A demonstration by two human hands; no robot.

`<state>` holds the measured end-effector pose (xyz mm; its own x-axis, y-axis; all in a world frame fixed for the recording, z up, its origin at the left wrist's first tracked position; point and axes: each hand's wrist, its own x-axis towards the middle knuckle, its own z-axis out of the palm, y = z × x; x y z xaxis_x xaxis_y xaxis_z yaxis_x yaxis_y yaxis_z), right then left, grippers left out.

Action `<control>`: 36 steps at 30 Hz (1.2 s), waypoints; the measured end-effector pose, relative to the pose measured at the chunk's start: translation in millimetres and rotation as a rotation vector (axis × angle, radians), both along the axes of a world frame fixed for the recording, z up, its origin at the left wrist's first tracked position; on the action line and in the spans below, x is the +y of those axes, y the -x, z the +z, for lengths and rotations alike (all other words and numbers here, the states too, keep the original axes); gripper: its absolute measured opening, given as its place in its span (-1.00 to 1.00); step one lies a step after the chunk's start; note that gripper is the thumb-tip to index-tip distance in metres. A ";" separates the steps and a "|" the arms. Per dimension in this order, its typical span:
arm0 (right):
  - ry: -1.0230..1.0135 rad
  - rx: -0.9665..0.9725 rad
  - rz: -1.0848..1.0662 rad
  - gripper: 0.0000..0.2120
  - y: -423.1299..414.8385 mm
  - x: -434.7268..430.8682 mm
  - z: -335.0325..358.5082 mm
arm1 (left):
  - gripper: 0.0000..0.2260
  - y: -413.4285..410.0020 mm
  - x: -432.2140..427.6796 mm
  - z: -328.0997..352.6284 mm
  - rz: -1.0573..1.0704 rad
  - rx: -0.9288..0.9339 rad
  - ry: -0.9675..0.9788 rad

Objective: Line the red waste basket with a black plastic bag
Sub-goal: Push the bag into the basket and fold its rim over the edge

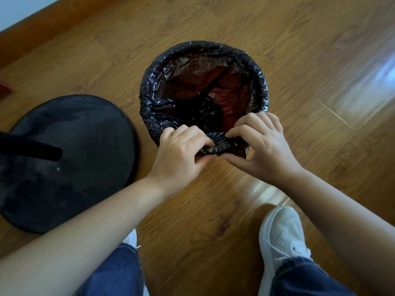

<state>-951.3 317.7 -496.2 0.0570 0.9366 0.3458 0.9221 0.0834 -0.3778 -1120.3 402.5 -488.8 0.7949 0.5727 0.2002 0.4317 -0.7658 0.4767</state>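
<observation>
Final rim step: left hand (181, 150) and right hand (261, 144) both pinch black bag (205, 112) slack between them, over waste basket (235, 82) near rim. Next: tuck or knot it snug.

Soft, even daylight glares on the wooden floor (382, 74) at three o'clock, while the frame's edges bend and blur slightly.

I'm counting 1 basket (235, 97), 1 bag (149, 99) and 2 hands: left hand (181, 154), right hand (263, 150). Also seeing 2 shoes, left shoe (131, 239) partly showing and right shoe (282, 238), plus 1 black base (64, 178) carrying 1 pole (32, 148), all sitting on 1 floor (299, 50).
</observation>
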 end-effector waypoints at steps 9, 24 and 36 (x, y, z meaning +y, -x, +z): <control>0.065 0.020 0.076 -0.94 8.7 9.3 1.4 | -0.96 -1.7 2.1 -2.1 0.025 -0.011 -0.009; 0.022 -0.047 -0.014 -0.94 -8.7 -0.2 0.6 | -0.82 8.0 6.2 -0.6 0.009 0.011 -0.020; 0.040 -0.039 -0.015 -0.89 15.1 4.6 1.0 | -0.91 1.1 -2.8 2.7 -0.042 0.064 -0.098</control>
<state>-966.5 322.3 -495.2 0.0581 0.9488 0.3105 0.9373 0.0552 -0.3441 -1121.4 399.7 -486.2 0.8309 0.5184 0.2022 0.4249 -0.8257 0.3709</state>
